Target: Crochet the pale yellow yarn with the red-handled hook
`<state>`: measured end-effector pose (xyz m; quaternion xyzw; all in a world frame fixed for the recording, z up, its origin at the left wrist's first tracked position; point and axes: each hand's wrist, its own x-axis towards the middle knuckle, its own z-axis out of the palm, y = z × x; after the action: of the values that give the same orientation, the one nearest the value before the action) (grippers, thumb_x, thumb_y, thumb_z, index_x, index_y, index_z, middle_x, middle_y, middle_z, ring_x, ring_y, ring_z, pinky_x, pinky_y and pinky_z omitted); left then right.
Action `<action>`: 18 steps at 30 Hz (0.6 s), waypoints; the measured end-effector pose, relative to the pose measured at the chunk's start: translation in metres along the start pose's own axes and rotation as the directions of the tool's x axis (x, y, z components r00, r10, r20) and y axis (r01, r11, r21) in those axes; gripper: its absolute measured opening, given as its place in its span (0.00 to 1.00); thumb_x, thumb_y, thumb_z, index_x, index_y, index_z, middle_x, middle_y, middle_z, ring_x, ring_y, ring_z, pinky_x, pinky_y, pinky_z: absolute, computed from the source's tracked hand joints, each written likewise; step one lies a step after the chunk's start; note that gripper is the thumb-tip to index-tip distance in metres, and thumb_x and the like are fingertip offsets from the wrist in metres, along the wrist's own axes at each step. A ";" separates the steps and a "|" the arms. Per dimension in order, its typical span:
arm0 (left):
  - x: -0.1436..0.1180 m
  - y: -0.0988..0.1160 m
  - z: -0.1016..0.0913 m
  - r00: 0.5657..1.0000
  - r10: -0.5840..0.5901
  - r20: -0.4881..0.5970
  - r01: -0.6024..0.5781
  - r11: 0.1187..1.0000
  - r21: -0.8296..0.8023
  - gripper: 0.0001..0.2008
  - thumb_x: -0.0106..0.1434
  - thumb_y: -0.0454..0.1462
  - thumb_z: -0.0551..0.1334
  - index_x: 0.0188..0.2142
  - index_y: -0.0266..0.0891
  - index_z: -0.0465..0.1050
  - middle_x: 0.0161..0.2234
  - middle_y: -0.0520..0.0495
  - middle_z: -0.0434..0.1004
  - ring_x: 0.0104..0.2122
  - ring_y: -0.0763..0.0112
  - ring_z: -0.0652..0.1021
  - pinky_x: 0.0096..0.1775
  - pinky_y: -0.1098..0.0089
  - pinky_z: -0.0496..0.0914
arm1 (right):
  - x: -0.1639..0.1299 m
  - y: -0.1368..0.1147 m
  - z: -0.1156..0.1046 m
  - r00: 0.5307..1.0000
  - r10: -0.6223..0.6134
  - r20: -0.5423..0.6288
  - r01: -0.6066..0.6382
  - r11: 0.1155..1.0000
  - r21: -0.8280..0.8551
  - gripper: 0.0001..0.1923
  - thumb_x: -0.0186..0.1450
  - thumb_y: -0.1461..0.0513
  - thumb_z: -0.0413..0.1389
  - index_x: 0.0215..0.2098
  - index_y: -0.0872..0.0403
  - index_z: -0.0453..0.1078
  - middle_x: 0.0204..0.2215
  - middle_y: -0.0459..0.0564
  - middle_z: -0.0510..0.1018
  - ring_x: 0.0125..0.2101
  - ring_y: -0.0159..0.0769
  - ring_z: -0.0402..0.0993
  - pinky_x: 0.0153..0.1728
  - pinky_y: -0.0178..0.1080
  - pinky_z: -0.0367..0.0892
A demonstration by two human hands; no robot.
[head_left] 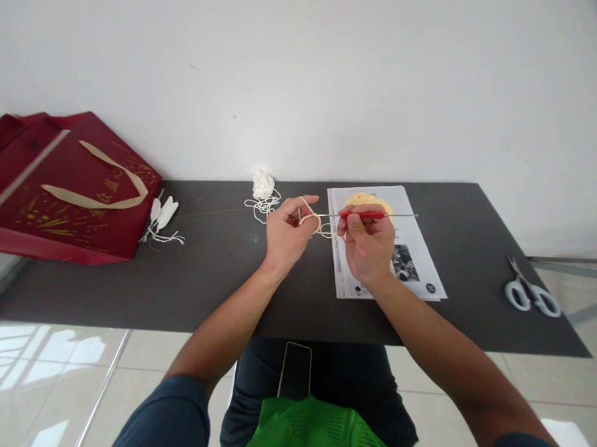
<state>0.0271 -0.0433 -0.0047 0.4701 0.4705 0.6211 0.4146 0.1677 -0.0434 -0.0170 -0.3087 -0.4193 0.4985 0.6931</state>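
Above the dark table, my right hand (367, 243) is closed round the red handle of a crochet hook (371, 214), held level with its thin metal tip pointing left. My left hand (289, 230) is closed on pale yellow yarn (310, 216), which loops over the raised index finger. The hook's tip reaches the yarn by the left fingertips; whether it passes through a loop is too small to tell. Thin strands hang between the two hands. Behind my right hand, a round yellow piece (360, 199) lies on printed sheets (413, 224), partly hidden.
A ball of white yarn (263, 184) sits by the wall with loose strands. White tasselled pieces (166, 212) lie beside a dark red gift bag (67, 195) at left. Scissors (527, 290) rest near the table's right edge. A phone (295, 370) lies on my lap.
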 end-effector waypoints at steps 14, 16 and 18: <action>-0.001 0.000 0.001 1.000 -0.024 -0.007 0.023 0.998 -0.065 0.17 0.51 0.31 0.68 0.41 0.42 0.83 0.26 0.54 0.71 0.25 0.77 0.67 0.28 0.72 0.62 | -0.003 0.005 -0.001 0.992 -0.123 0.006 0.123 0.991 -0.060 0.07 0.65 0.59 0.65 0.37 0.47 0.71 0.35 0.42 0.81 0.25 0.27 0.75 0.28 0.36 0.72; -0.001 0.000 0.001 1.000 -0.023 -0.013 0.022 0.998 -0.055 0.16 0.51 0.32 0.68 0.41 0.42 0.83 0.27 0.54 0.71 0.25 0.77 0.67 0.28 0.72 0.62 | -0.004 0.005 -0.001 0.991 -0.131 0.006 0.131 0.988 -0.078 0.07 0.65 0.58 0.65 0.37 0.47 0.71 0.36 0.43 0.81 0.26 0.28 0.76 0.28 0.36 0.73; -0.001 -0.001 0.000 0.999 -0.017 -0.029 0.016 0.999 -0.036 0.16 0.52 0.32 0.69 0.41 0.43 0.83 0.27 0.53 0.71 0.25 0.77 0.68 0.29 0.72 0.63 | -0.005 0.004 0.000 0.991 -0.137 0.004 0.137 0.986 -0.093 0.07 0.65 0.58 0.65 0.37 0.46 0.71 0.36 0.43 0.82 0.26 0.29 0.77 0.28 0.37 0.75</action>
<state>0.0276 -0.0443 -0.0062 0.4497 0.4693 0.6326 0.4211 0.1652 -0.0473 -0.0219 -0.3119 -0.4614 0.4293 0.7110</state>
